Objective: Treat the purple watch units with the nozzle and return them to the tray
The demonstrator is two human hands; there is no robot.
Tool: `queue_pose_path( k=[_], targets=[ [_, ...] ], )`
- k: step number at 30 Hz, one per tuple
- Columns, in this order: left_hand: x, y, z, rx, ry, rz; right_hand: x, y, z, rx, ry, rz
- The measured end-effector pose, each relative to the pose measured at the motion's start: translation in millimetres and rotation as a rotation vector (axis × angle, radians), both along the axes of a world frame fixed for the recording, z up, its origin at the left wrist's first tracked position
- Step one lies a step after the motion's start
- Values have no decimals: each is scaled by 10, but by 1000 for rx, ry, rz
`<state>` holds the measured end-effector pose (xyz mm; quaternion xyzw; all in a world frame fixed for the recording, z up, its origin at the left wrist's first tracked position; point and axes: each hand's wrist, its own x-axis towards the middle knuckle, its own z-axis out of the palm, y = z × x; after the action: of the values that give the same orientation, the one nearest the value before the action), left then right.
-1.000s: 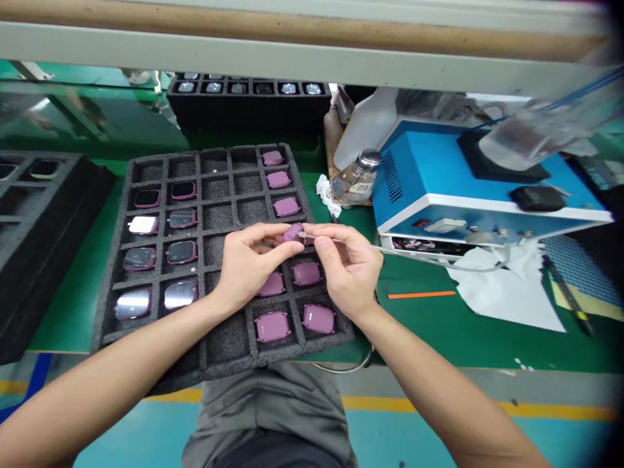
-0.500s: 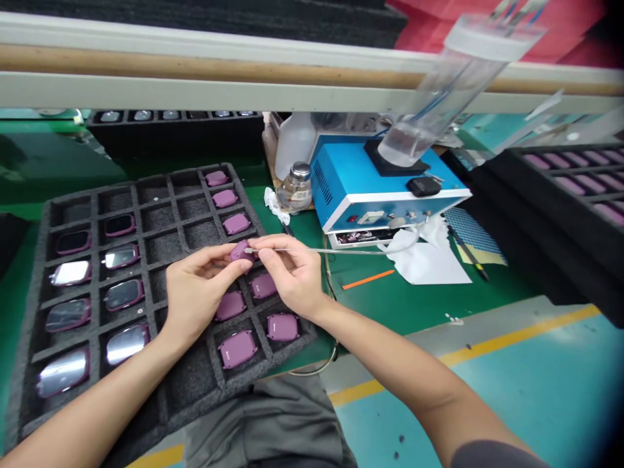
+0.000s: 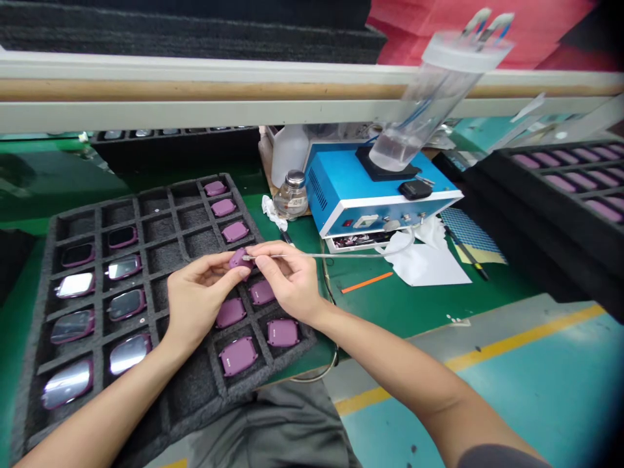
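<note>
My left hand (image 3: 202, 292) pinches a small purple watch case (image 3: 238, 259) between thumb and fingers above the foam tray. Closed round a thin pen-like tool with a clear hose (image 3: 351, 255) trailing to the right, my right hand (image 3: 295, 279) holds its metal tip against the watch case or just at it; I cannot tell which. Beneath both hands lies the dark grey foam tray (image 3: 192, 396). Purple watch backs (image 3: 238, 355) sit in its right-hand cells, while watch cases with dark glossy screens (image 3: 127, 304) fill several cells on the left.
Behind the hands stands a blue control box (image 3: 336, 185) carrying a clear cylinder (image 3: 407, 123). A glass bottle with a metal cap (image 3: 292, 195) is beside it. White paper (image 3: 433, 266), an orange strip (image 3: 366, 282) and a stack of black trays (image 3: 526, 221) lie rightward. A shelf edge (image 3: 195, 91) crosses above.
The view has tilted slightly, so the bench things sit a little lower in the picture. Both hands keep the same hold, with the tool tip still at the watch case.
</note>
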<state>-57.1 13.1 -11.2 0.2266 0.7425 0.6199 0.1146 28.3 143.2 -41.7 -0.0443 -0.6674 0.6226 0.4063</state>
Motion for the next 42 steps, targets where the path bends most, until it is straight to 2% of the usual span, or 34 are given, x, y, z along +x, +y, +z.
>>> queue_pose_path(
  k=[42],
  targets=[
    [-7,-7,-27,19,-13,2,-15,3,-8,-10,-25,18]
  ],
)
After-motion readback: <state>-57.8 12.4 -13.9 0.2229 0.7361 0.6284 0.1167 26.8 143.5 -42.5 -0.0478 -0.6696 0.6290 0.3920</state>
